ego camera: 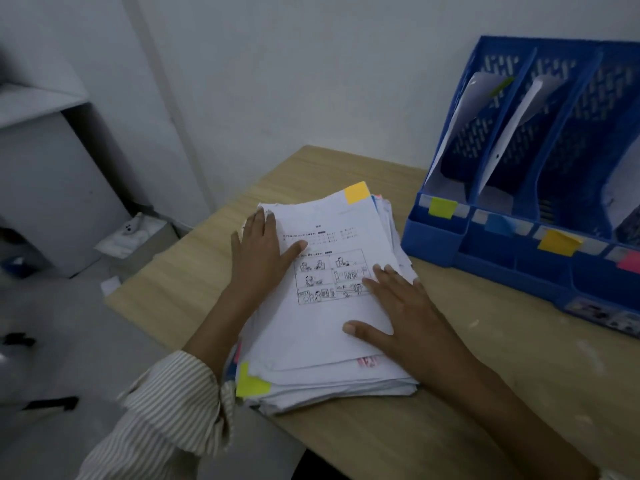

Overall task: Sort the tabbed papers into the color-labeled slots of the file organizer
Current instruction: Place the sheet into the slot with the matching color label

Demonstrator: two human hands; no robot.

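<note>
Dim room, plain white wall [277, 81], light wooden desk [398, 427], grey floor [86, 306], white cabinet [52, 185] at left

One thick stack of white tabbed papers [329, 306], one blue plastic file organizer [519, 247] with four colour-labelled slots, two bare hands.

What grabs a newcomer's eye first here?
Probably the paper stack mid-table, with both hands flat on it: left hand at its left edge, right hand on the lower right of the top sheet, whose orange tab sticks out at the far corner. Next, the blue organizer at right, with green, blue, orange and pink labels along its front.
</note>
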